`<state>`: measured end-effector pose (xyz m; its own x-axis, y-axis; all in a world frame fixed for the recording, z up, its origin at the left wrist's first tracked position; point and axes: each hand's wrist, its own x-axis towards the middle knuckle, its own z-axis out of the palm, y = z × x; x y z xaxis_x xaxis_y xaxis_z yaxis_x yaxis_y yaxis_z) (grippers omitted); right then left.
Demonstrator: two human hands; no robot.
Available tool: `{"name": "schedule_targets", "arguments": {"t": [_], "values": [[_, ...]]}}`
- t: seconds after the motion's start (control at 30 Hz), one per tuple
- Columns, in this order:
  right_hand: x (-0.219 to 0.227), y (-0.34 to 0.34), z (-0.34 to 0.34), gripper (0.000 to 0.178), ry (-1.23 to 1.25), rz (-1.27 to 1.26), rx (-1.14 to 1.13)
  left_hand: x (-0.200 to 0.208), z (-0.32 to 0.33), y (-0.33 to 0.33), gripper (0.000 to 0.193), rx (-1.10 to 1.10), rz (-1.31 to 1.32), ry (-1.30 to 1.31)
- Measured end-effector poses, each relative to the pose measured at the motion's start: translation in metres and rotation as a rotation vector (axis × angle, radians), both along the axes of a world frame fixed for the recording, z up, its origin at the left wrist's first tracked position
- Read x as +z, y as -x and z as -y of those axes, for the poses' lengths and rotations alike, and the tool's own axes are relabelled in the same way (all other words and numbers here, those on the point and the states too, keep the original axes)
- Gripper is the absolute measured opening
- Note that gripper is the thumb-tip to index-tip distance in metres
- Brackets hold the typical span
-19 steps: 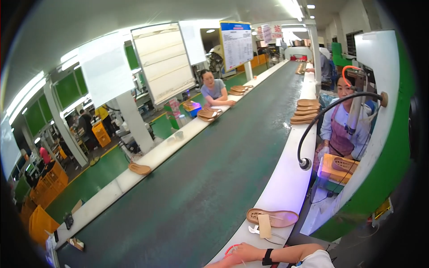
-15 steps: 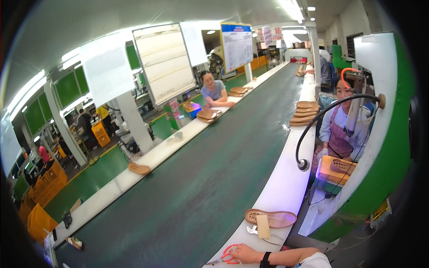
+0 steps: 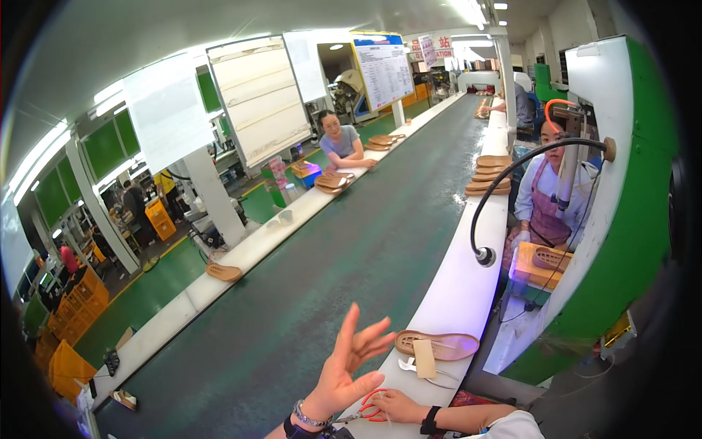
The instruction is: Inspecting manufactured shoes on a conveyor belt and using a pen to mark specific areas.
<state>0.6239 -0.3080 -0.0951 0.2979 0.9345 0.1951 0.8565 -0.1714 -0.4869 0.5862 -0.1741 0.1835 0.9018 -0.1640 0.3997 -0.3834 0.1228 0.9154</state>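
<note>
My left hand [image 3: 347, 366], a bracelet at its wrist, is raised over the near edge of the conveyor belt with its fingers spread and nothing in them. Below and to its right, my right hand [image 3: 401, 406] rests on the white ledge, fingers closed round the red looped handles of a pair of scissors [image 3: 374, 402]. The scissors' blades point left and are partly covered by my left wrist. A brown shoe sole [image 3: 450, 346] lies on the ledge beyond my right hand. Across it lies a tan rectangular piece [image 3: 424, 358], next to a white curved tool [image 3: 406, 364].
The dark green conveyor belt [image 3: 292, 293] runs away between white ledges. Stacked soles [image 3: 488, 175] stand farther up the right ledge; a single sole [image 3: 223, 272] lies on the left one. A black gooseneck lamp [image 3: 482, 256] hangs over the right ledge. Two co-workers sit alongside.
My left hand has come up into view from the lower edge, fingers spread. My right hand stays at the scissors. The view has shifted slightly.
</note>
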Motion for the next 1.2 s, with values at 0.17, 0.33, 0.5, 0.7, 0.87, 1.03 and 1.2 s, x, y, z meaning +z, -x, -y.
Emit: {"name": "schedule_targets", "arguments": {"t": [0.17,0.33,0.5,0.7,0.87,1.03,1.2], "values": [[-0.031,0.008,-0.012,0.032,-0.306,0.1,-0.046,-0.175,-0.066,0.052,0.078,0.764,-0.064,-1.187],[-0.099,0.026,-0.025,0.02,-0.474,-0.547,-0.071,-0.34,-0.171,0.232,0.076,1.011,-1.236,-1.298],[-0.126,0.012,-0.032,0.019,-0.512,-0.561,-0.021,-0.361,-0.2,0.277,0.062,1.258,-1.274,-1.226],[-0.104,-0.005,-0.023,0.027,-0.371,0.082,-0.051,-0.403,-0.167,0.393,0.056,1.221,-1.334,-1.358],[-0.044,0.004,-0.005,0.028,-0.155,0.191,-0.061,-0.402,-0.154,0.412,0.053,1.276,-1.236,-1.342],[-0.023,0.034,0.013,0.031,0.077,0.099,-0.087,-0.324,-0.12,0.36,0.043,1.694,-1.293,-1.039],[-0.029,0.048,0.024,0.031,-0.244,0.081,-0.179,-0.374,-0.149,0.403,0.034,1.194,-1.229,-1.587]]}}
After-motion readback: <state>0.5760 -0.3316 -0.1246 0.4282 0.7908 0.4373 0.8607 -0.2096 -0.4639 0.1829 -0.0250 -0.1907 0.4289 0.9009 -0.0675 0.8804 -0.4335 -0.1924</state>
